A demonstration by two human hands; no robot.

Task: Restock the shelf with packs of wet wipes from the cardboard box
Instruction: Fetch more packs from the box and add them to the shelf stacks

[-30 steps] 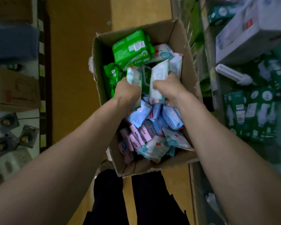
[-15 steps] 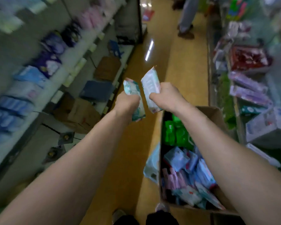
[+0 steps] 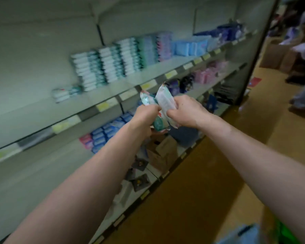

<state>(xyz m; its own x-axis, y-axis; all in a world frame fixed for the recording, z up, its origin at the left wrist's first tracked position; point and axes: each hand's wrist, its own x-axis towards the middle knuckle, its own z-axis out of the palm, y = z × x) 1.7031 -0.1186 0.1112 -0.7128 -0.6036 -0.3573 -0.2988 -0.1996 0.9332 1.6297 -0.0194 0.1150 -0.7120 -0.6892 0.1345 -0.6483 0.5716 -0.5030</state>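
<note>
I hold two packs of wet wipes in front of the shelf unit. My left hand point(image 3: 144, 114) grips a teal and white pack point(image 3: 148, 101). My right hand point(image 3: 187, 110) grips a whiter pack point(image 3: 164, 99) right beside it, the two packs touching. Behind them the upper shelf point(image 3: 42, 106) carries tall stacks of white and teal wipes packs point(image 3: 104, 67), with a short stack of the same packs point(image 3: 65, 92) at their left end. The cardboard box shows only as a blurred blue and green corner point(image 3: 253, 233) at the bottom right.
Blue and pink packs point(image 3: 104, 132) fill the lower shelf, with pink and dark packs further right. A brown carton point(image 3: 162, 154) sits on the bottom shelf. The tan aisle floor point(image 3: 218, 173) runs to the right. A person's legs point(image 3: 303, 95) and boxes stand at the far right.
My view has swung left from the aisle and box to the shelf. Both hands have carried the packs up and together, so the packs now touch in front of the shelves.
</note>
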